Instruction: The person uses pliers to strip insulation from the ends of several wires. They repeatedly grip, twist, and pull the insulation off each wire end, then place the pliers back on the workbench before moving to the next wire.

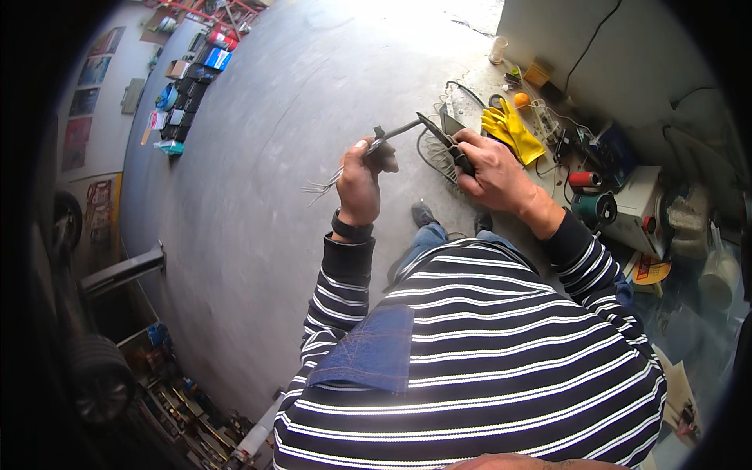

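Observation:
My left hand (pixel 359 182) is closed around a dark grey cable (pixel 401 130). Several thin, pale wire ends (pixel 319 188) fan out from it on the left of the hand. By the fingertips, a dull brown, crumpled-looking piece (pixel 385 159) sits against the cable; its kind cannot be made out. My right hand (pixel 495 171) is wrapped round a dark tool with black handles (pixel 459 157), which looks like pliers. The tool's tip meets the cable's far end, with part of the tool hidden by my fingers. Both hands are held out in front of my striped top, above the floor.
Yellow gloves (pixel 513 131), an orange round thing (pixel 522 99) and a coiled cord (pixel 435 157) lie beyond my right hand. A cluttered bench with a red can (pixel 584 179) stands to the right. Boxes (pixel 188 94) line the far left; a wheel (pixel 98 376) stands lower left.

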Tool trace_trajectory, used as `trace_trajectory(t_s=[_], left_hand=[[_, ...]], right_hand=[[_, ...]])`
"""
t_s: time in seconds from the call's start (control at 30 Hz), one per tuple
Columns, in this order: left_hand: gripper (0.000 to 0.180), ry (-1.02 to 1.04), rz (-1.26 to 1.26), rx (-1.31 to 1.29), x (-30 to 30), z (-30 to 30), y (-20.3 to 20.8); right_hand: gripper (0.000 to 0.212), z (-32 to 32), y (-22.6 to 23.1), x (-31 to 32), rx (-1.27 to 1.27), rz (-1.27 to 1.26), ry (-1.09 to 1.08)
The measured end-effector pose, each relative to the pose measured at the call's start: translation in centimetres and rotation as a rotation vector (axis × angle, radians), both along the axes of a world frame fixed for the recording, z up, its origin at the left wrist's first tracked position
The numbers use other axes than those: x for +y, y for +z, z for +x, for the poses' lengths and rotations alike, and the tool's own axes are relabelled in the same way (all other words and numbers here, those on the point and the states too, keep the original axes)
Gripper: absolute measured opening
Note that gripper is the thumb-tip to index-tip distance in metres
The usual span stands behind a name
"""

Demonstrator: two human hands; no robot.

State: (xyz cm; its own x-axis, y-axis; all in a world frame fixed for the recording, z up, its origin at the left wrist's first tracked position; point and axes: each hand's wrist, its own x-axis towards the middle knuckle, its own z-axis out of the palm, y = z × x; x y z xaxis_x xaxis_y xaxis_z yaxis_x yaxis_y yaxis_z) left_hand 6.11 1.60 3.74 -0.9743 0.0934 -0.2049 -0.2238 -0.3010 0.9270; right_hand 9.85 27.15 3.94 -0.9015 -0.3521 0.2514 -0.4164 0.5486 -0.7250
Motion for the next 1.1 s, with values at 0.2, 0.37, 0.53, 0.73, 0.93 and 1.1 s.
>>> trace_trajectory(t_s=[0.2, 0.37, 0.53, 0.73, 0.93, 1.1], left_hand=[[0.044, -0.020, -0.066, 0.000, 1.0, 3.7, 0.2], [0.042, -0.068, -0.143, -0.001, 1.7, 5.8, 0.0], [0.043, -0.174, -0.279, 0.074, 2.4, 6.5, -0.1], [0.048, -0.115, -0.259, 0.068, 4.0, 7.0, 0.1], [0.049, -0.226, -0.335, 0.116, 4.4, 6.8, 0.3], [0.045, -0.346, -0.387, 0.073, 3.1, 5.8, 0.1]], right_hand=[[0.023, 0.9, 0.1, 1.7, 0.168, 0.123, 0.107], [0.022, 1.9, 0.0, 2.8, 0.208, 0.151, 0.133], [0.021, 2.4, 0.1, 4.4, 0.245, 0.165, 0.126], [0.022, 2.9, 0.1, 6.0, 0.243, 0.181, 0.106], [0.018, 2.5, -0.6, 5.9, 0.242, 0.157, 0.145], [0.015, 1.4, -1.2, 6.2, 0.132, 0.210, 0.244]])
